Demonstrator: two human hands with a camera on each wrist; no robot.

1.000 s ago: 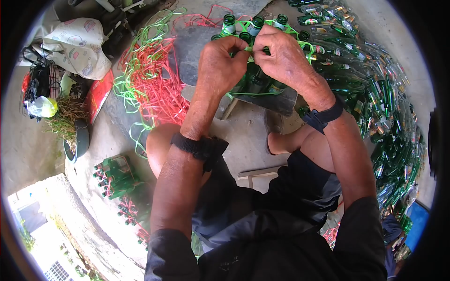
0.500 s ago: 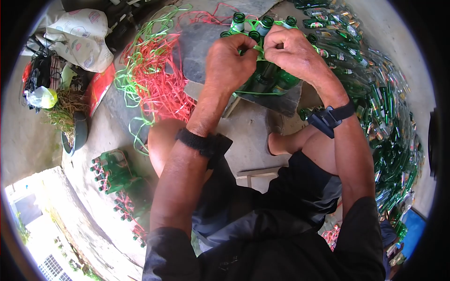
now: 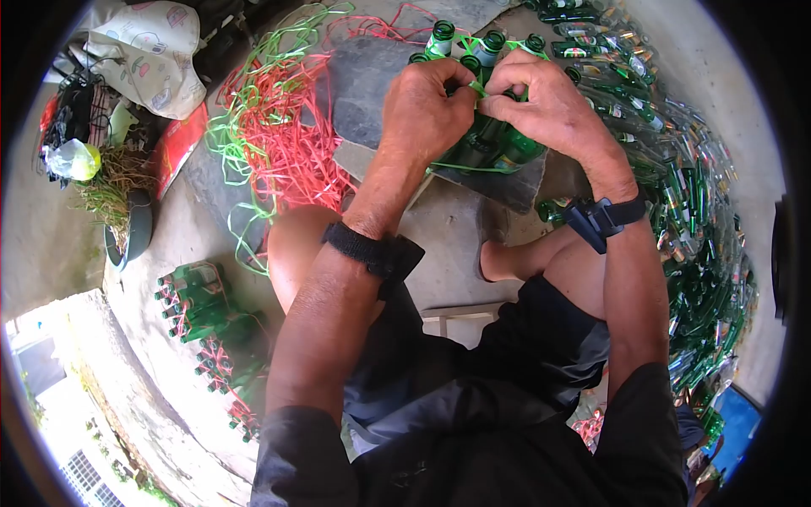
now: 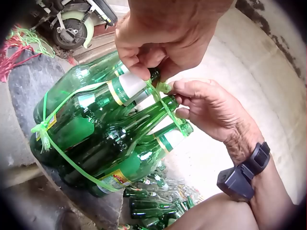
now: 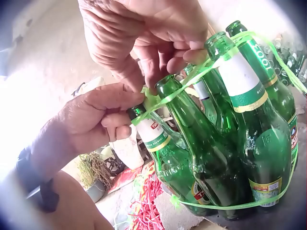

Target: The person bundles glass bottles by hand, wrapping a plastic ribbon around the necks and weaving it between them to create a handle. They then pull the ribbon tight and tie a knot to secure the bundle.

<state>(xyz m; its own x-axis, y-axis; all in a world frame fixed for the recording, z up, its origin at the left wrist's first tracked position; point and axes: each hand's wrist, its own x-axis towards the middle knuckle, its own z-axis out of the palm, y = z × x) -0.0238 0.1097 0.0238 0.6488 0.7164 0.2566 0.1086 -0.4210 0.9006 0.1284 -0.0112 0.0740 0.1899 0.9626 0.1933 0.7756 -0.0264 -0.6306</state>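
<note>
A cluster of green bottles (image 3: 478, 139) stands on a dark slab (image 3: 359, 93), with green strap (image 4: 72, 165) round the lower bodies and more strap (image 5: 194, 76) round the necks. At the bottle tops the left hand (image 3: 427, 110) pinches a green strap knot (image 4: 163, 87) between thumb and fingers. Close beside it, the right hand (image 3: 553, 110) pinches the strap with thumb and curled fingers. In the right wrist view the left hand (image 5: 91, 115) is by the nearest bottle neck, the right hand (image 5: 148, 38) above it.
Red and green straps (image 3: 291, 144) lie heaped left of the slab. Many loose bottles (image 3: 705, 245) cover the floor at the right. Tied bottles (image 3: 198, 296) stand at the lower left, near a potted plant (image 3: 127, 224). A scooter (image 4: 72, 28) shows in the left wrist view.
In the head view, the bottles and both hands have shifted slightly right. The hands stay at the bottle tops, and the right hand's fingers have moved lower against the strap.
</note>
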